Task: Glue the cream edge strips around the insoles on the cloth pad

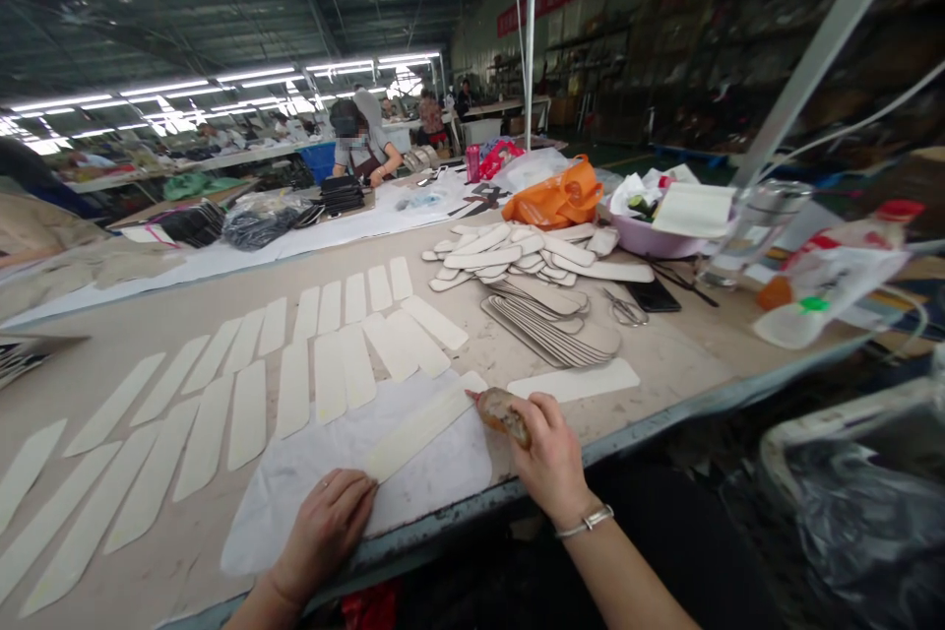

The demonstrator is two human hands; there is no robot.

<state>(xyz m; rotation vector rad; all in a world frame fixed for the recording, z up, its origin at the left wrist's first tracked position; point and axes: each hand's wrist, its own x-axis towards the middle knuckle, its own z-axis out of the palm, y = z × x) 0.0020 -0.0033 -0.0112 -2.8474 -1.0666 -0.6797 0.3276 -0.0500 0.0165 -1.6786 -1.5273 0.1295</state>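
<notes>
My right hand is wrapped round a stained glue bottle, whose red tip touches the far end of a long cream strip. The strip lies slantwise on a white sheet at the table's near edge. At its near end my left hand is closed, with curled fingers pressed on the strip; the thumb is mostly hidden. Rows of similar cream strips lie flat to the left. Just beyond the bottle rests another pale strip.
Behind the bottle are fanned grey-edged pieces and a loose pile of padded strips. Scissors, a black phone, a purple basin and an orange bag stand right of centre. A co-worker works across the table.
</notes>
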